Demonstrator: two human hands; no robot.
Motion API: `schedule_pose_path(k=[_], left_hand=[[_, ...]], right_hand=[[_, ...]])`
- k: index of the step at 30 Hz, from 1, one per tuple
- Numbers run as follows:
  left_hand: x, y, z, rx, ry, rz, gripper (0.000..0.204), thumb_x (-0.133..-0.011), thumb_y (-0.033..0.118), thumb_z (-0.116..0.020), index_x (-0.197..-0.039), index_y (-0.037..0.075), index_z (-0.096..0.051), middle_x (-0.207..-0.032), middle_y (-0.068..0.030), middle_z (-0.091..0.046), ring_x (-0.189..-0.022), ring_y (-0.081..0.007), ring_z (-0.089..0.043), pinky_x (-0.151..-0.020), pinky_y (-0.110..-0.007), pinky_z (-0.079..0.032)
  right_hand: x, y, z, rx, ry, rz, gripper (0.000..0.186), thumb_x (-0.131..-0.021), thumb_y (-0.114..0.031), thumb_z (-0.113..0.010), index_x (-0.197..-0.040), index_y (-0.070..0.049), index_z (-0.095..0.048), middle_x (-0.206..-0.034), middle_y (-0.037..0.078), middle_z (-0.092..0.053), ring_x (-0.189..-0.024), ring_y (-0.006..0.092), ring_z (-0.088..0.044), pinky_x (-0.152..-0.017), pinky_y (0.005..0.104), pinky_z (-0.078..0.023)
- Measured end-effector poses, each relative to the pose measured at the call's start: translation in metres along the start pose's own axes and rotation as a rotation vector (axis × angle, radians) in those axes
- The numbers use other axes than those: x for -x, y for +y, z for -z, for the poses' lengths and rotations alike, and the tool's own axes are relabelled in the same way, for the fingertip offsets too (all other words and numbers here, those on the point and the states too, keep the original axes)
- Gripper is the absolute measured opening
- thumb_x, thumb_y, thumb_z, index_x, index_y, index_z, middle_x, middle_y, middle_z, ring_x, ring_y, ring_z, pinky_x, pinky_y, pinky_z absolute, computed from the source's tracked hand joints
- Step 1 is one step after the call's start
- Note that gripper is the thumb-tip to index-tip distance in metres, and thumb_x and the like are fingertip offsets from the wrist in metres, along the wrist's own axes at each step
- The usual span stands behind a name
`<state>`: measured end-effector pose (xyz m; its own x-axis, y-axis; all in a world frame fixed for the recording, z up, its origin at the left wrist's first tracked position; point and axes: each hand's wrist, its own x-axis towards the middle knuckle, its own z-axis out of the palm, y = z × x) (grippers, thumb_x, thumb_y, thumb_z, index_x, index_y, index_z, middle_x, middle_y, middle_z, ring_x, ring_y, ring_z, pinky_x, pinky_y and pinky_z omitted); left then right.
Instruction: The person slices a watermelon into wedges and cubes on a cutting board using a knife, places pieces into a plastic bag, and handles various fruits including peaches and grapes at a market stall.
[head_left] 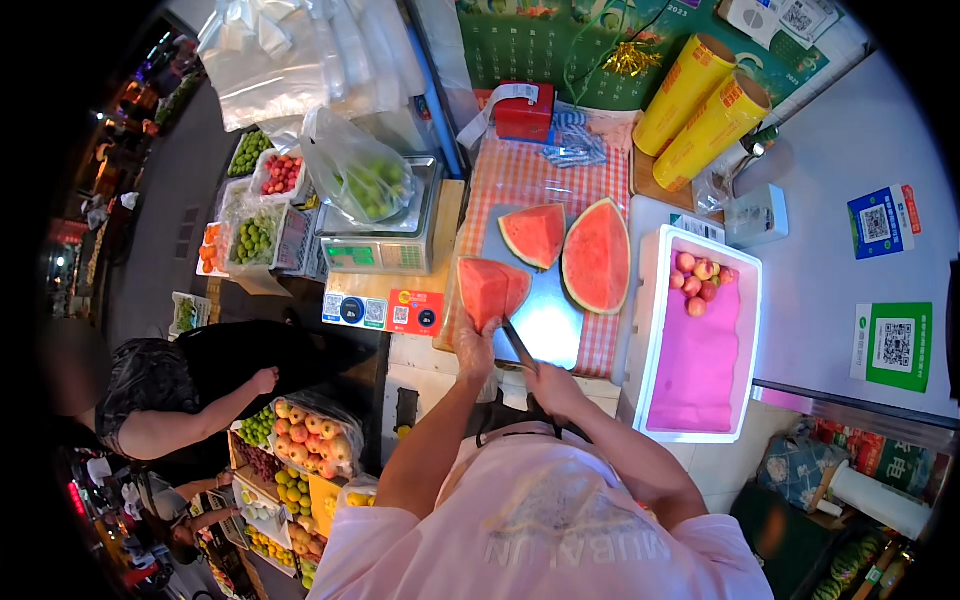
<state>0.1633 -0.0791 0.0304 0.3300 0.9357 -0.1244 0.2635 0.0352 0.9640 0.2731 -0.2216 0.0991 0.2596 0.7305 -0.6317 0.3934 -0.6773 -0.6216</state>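
Cut watermelon pieces rest on a silver board (547,342) over a checked cloth (470,225). My left hand (473,347) grips the near-left watermelon piece (487,285) from below, its fingers pressed to the fruit. My right hand (553,386) is closed on the handle of a knife (519,343), whose blade angles up to that piece beside my left fingers; whether it is in the flesh I cannot tell. A smaller wedge (530,230) lies behind, and a large piece (595,262) lies to the right.
A scale (375,257) with a bagged green fruit (370,190) stands left, a white box (645,340) with red fruit (700,285) right. Yellow rolls (715,130) stand behind. At lower left are fruit displays (305,436) and another person's arm (190,430).
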Motion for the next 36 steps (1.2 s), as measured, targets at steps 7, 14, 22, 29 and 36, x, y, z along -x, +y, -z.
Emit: schedule_pose_path(k=[7, 14, 22, 29, 36], left_hand=[[-0.002, 0.0, -0.003, 0.148, -0.027, 0.015, 0.042, -0.09, 0.002, -0.067, -0.128, 0.0, -0.05, -0.115, -0.0125, -0.065, -0.104, -0.0205, -0.062, -0.091, -0.034, -0.048], [-0.004, -0.01, 0.003, 0.034, -0.042, 0.029, 0.039, -0.091, 0.009, -0.068, -0.126, 0.0, -0.052, -0.112, -0.0122, -0.066, -0.101, -0.0212, -0.063, -0.089, -0.035, -0.049], [-0.007, -0.012, -0.004, -0.002, -0.001, 0.033, 0.04, -0.089, 0.011, -0.07, -0.123, 0.0, -0.053, -0.11, -0.0144, -0.066, -0.1, -0.0254, -0.064, -0.088, -0.038, -0.049], [-0.006, -0.03, -0.011, -0.088, 0.063, 0.048, 0.037, -0.087, 0.013, -0.073, -0.117, 0.0, -0.055, -0.105, -0.0156, -0.068, -0.095, -0.0306, -0.065, -0.086, -0.042, -0.05], [-0.004, 0.0, 0.002, -0.35, 0.247, -0.017, 0.043, -0.094, 0.021, -0.065, -0.128, -0.001, -0.053, -0.1, -0.0222, -0.068, -0.091, -0.0381, -0.066, -0.081, -0.044, -0.05]], right_hand=[[0.004, 0.01, 0.053, -0.025, 0.316, 0.058, 0.05, -0.1, -0.048, -0.047, -0.094, 0.0, -0.059, -0.076, 0.027, -0.065, -0.078, 0.0478, -0.065, -0.071, 0.0555, -0.049], [-0.058, 0.02, 0.052, -0.109, 0.278, 0.142, 0.057, -0.1, -0.048, -0.045, -0.096, 0.007, -0.059, -0.079, 0.03, -0.065, -0.076, 0.0441, -0.066, -0.07, 0.0498, -0.05], [-0.064, 0.041, -0.008, -0.226, 0.041, 0.045, 0.052, -0.1, -0.045, -0.045, -0.09, 0.004, -0.061, -0.068, 0.021, -0.064, -0.062, 0.0342, -0.066, -0.062, 0.0457, -0.051], [0.039, 0.043, 0.071, -0.312, -0.101, -0.083, 0.043, -0.102, -0.041, -0.048, -0.08, -0.004, -0.05, -0.053, 0.004, -0.051, -0.04, 0.015, -0.052, -0.039, 0.0335, -0.04], [0.019, -0.004, 0.074, -0.202, 0.189, -0.039, 0.049, -0.098, -0.046, -0.051, -0.096, 0.001, -0.061, -0.064, 0.016, -0.064, -0.052, 0.0317, -0.065, -0.053, 0.0445, -0.052]])
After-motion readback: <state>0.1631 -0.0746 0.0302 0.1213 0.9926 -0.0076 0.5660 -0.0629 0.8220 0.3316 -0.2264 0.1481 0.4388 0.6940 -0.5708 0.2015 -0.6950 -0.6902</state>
